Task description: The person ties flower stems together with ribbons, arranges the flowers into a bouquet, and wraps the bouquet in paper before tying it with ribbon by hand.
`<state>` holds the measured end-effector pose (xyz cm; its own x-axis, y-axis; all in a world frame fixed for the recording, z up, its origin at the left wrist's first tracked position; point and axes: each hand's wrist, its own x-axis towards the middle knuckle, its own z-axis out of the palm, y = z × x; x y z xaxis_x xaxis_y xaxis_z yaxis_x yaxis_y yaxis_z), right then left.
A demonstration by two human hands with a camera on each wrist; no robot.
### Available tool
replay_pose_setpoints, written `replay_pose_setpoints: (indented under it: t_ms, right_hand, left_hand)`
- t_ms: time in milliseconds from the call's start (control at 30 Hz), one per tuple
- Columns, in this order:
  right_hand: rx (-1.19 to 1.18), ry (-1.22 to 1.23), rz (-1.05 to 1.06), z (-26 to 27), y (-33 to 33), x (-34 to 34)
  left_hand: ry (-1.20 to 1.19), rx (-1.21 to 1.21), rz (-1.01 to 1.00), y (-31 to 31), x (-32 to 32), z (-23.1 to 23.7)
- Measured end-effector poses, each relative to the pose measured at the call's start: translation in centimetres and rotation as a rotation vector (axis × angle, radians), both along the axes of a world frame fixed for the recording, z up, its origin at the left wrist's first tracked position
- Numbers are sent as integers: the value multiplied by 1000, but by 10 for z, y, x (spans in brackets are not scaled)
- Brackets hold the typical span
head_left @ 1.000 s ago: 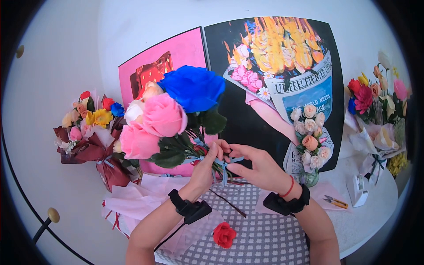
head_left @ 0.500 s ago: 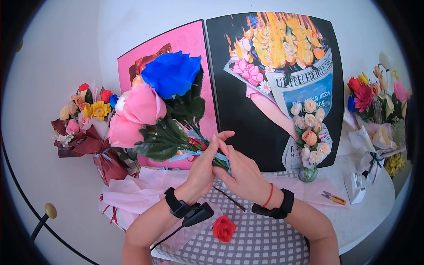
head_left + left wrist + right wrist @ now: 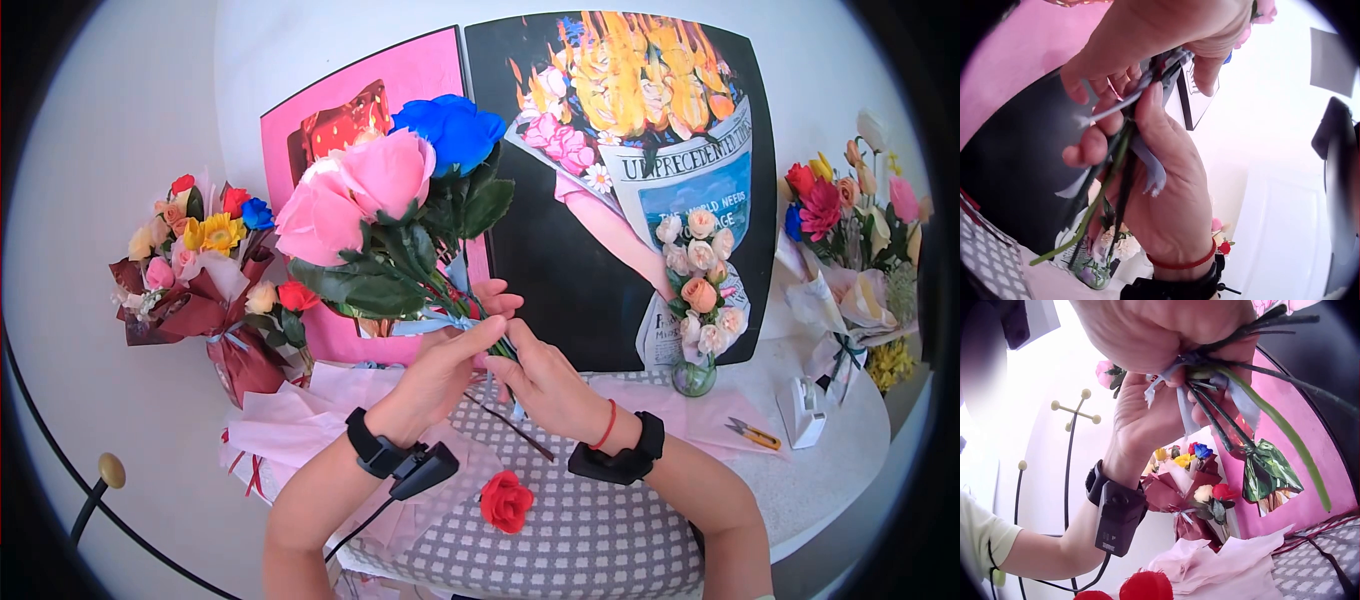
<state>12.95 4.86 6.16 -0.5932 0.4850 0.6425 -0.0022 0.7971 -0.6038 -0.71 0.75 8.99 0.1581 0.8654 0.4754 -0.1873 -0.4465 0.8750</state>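
Note:
My right hand grips the stems of a flower bunch below its light blue ribbon, thumb and fingers curled round them. The bunch leans to the left, with large pink roses, a blue rose and dark green leaves. Beside the stems is my left hand, its thumb lying across them and its fingers reaching out loosely behind. The ribbon's loose ends hang among the bare stem ends in both wrist views. Part of the binding is hidden by my hands.
On the checked cloth lie a red rose head and a dark stem. Pink wrapping paper is at the left. Scissors, a tape dispenser and a glass vase stand or lie right. Wrapped bouquets flank two pictures.
The bunch swung left and then back right, with the blue rose now lower behind the pink ones. My right hand moved from the ribbon ends to grasping the stems; my left hand's hold has loosened.

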Motion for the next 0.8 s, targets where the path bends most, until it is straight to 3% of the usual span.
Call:
replay_pose_setpoints:
  t_ms: [100, 167, 333, 533, 800]
  right_hand:
    - [7, 71, 10, -6, 6, -1]
    - [-10, 41, 21, -6, 5, 0]
    - [-65, 71, 71, -3, -5, -3]
    - [-346, 125, 294, -8, -2, -1]
    - [-369, 89, 228, -18, -2, -4]
  left_hand:
    - [-69, 65, -12, -6, -11, -1]
    - [91, 110, 27, -2, -23, -4]
    - [35, 92, -11, -7, -15, -4]
    - [8, 42, 43, -11, -7, -8]
    - [-14, 45, 97, -5, -9, -18]
